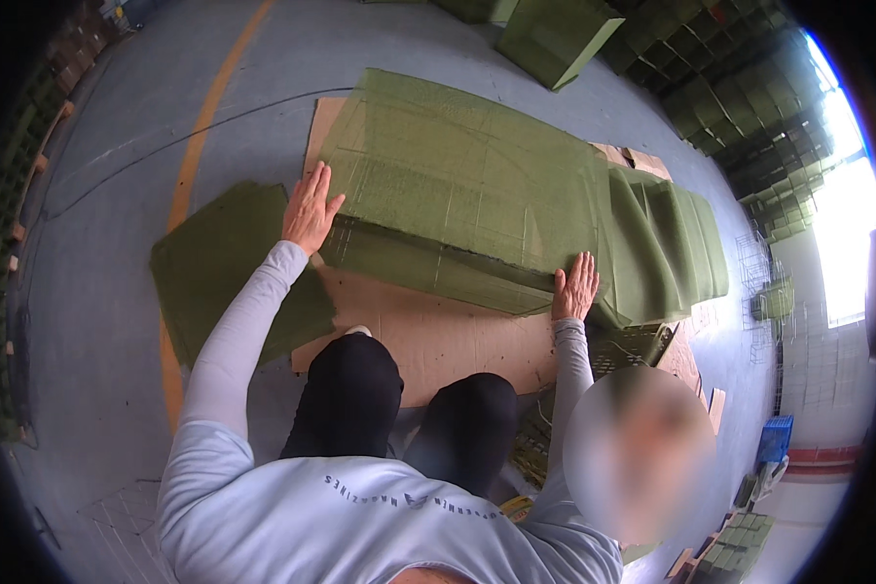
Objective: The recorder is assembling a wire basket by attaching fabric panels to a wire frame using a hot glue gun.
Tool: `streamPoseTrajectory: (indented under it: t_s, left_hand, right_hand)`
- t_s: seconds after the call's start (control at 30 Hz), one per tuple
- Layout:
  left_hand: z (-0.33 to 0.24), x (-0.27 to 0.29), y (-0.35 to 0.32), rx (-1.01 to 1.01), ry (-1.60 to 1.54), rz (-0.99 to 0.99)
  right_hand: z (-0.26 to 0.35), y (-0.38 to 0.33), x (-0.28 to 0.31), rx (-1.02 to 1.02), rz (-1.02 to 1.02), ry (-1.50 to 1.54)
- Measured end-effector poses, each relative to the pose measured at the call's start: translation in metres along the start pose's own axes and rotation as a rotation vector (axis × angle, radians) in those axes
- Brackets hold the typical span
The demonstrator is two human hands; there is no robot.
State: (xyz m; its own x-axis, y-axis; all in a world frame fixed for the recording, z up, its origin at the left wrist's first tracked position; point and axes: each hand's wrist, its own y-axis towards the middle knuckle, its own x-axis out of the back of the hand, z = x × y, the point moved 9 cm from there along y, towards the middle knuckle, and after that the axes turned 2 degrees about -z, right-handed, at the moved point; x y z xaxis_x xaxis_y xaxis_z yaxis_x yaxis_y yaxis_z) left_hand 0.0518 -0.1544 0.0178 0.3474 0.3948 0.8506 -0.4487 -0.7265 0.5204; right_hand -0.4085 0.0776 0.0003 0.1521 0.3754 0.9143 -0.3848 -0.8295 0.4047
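The green mesh box point(467, 180) lies lengthwise, half-past-nine to half-past-three; the left hand point(310, 211) and right hand point(575, 287) rest flat, unclamped.

A big green box point(457, 185) blocks the way ahead; wrinkly green cloth point(657, 243) blocks the right. There's room over the cardboard point(448, 341).

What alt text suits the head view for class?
Someone's open left hand and right hand rest at the near corners of a green mesh-covered box on brown cardboard. A green sheet lies to its left, rumpled green material to its right.
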Motion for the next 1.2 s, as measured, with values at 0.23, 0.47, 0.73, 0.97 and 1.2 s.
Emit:
streamPoseTrajectory:
  t_s: [0.23, 0.47, 0.73, 0.97, 1.2]
  left_hand:
    - [0.042, -0.028, -0.019, 0.514, -0.584, 0.005]
    - [0.057, -0.004, -0.008, 0.733, -0.784, -0.173]
    - [-0.103, 0.111, 0.068, 0.468, -1.148, -0.281]
    - [-0.181, 0.153, 0.075, 0.451, -1.076, -0.38]
    - [-0.224, 0.154, 0.072, 0.543, -1.139, -0.289]
  right_hand:
    - [0.0, -0.005, 0.002, -0.008, 0.028, 0.012]
    - [-0.008, -0.003, -0.004, -0.036, 0.079, 0.022]
    - [-0.206, 0.001, -0.004, -0.033, 0.172, 0.019]
    - [-0.169, -0.019, 0.014, -0.344, 0.258, 0.357]
    - [-0.056, 0.048, 0.072, -0.04, 0.039, 0.531]
